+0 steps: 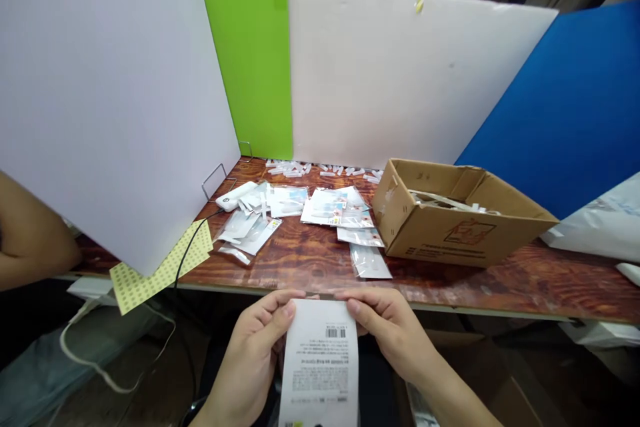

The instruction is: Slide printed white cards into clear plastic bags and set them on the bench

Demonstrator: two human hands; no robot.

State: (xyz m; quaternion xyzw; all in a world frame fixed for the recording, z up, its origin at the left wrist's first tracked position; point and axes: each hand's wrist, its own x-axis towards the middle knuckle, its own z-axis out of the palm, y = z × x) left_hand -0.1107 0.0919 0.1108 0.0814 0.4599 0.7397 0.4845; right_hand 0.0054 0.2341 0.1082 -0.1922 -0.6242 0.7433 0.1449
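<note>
A white printed card (320, 360) with small text and a barcode is held over my lap, just in front of the table edge. My left hand (255, 347) pinches its far left corner between thumb and fingers. At the far right corner, my right hand (393, 330) grips it the same way. The card's near end runs out of the frame. Beyond the hands, clear packets with white cards (330, 207) lie in a loose stack on the wooden table (300, 260), and more packets (250, 230) are heaped to the left.
An open cardboard box (445, 233) stands on the right. Small white pieces (290, 168) lie along the back panel. A white device (235, 197) with a black cable and yellow sticker sheets (165, 267) are at left. Another person's arm (35, 233) shows at far left.
</note>
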